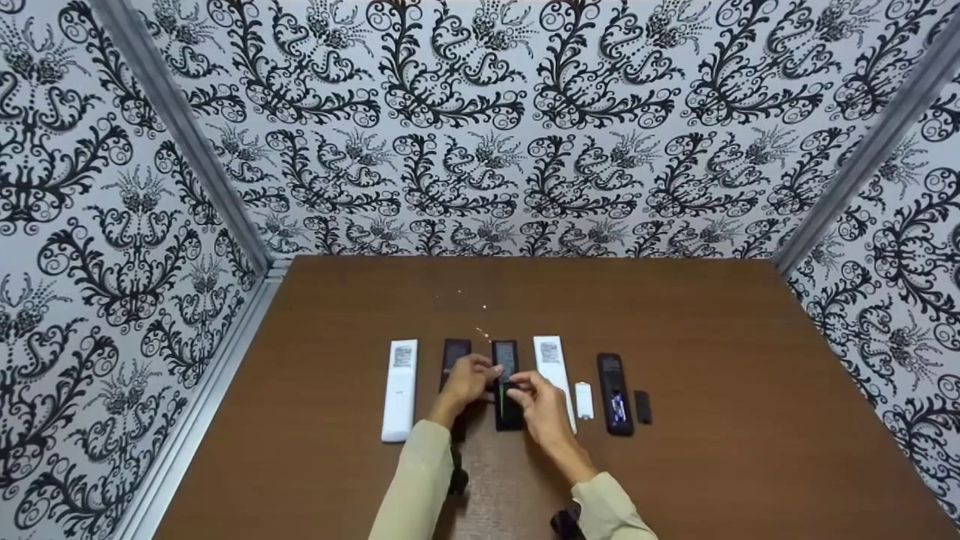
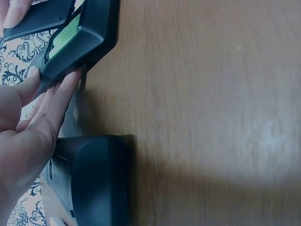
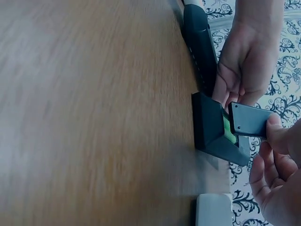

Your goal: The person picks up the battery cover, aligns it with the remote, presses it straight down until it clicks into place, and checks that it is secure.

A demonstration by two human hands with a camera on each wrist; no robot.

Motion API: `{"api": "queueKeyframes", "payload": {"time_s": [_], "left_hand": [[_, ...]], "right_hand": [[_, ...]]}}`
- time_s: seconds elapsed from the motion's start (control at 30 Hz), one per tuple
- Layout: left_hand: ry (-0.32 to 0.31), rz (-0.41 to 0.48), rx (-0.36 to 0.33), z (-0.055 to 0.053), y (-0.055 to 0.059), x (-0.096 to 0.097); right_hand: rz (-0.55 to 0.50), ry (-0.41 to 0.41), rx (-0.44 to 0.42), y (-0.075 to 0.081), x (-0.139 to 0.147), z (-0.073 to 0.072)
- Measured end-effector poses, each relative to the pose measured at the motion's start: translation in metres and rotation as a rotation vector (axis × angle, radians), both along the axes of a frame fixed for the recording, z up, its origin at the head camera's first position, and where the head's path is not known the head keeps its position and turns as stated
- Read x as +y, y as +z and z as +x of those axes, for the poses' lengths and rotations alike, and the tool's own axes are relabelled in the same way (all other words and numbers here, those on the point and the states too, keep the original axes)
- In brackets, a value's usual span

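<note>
A black remote control (image 1: 508, 421) lies back side up on the table between the hands, its battery compartment uncovered. Green shows inside the compartment from a battery (image 3: 229, 130). My left hand (image 1: 469, 380) grips the remote's left side, thumb on its upper edge and fingers along its side in the left wrist view. Between thumb and fingers, my right hand (image 1: 544, 411) pinches a black battery cover (image 3: 250, 120) by one end. The cover is held tilted just over the compartment, overlapping it in the right wrist view.
Left of the hands lie a dark remote (image 1: 457, 349), partly hidden by the left arm, and a white remote (image 1: 399, 390). To the right are another white remote (image 1: 551, 360), a small white cover (image 1: 584, 400), a dark remote (image 1: 616, 405) with its compartment exposed, and a dark cover (image 1: 643, 407).
</note>
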State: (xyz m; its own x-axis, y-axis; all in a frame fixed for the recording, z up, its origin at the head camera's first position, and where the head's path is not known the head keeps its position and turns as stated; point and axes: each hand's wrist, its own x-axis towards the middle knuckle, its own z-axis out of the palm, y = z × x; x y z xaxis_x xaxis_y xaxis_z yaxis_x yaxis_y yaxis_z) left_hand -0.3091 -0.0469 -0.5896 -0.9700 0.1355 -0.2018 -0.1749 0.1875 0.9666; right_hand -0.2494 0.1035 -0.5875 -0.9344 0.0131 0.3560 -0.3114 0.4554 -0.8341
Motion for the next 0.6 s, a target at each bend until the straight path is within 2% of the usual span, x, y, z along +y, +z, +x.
{"api": "queueKeyframes", "payload": {"time_s": [0.3,0.6], "left_hand": [[-0.007,-0.002,-0.003,0.0005,0.0004,0.0013],[-0.025,0.050,-0.017,0.0009,0.0017,-0.0001]], "right_hand": [[0.033,-0.020,-0.024,-0.0029,-0.0028,-0.0028],[0.065,-0.010,-0.073,-0.0033,-0.0025,-0.0054]]}}
